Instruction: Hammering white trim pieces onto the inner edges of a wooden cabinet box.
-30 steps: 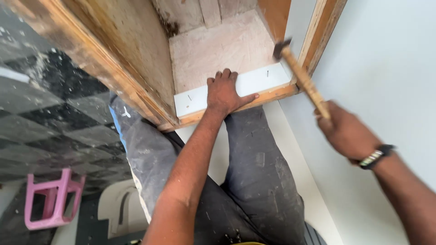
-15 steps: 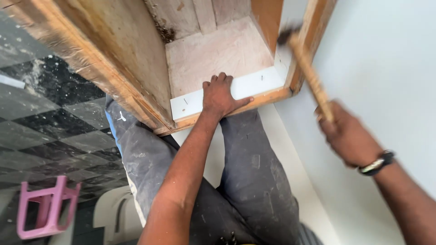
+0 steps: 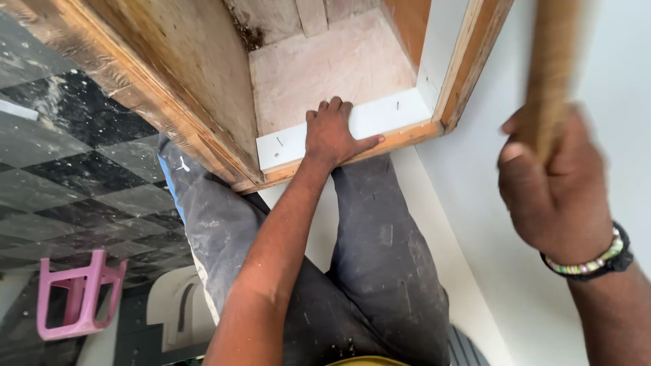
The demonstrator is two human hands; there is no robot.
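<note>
Two hands busy: left hand [image 3: 333, 133], fingers pressed together, flat on smooth white strip [image 3: 380, 115] mid-frame; right hand [image 3: 553, 183], fingers curled round blurred wooden handle [image 3: 553, 68], right side.

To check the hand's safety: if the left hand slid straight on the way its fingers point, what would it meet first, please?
The left hand lies on the white strip, fingers pointing into the cabinet. Straight on lies only the bare plywood floor, then probably the back boards; depth is unclear.
</note>
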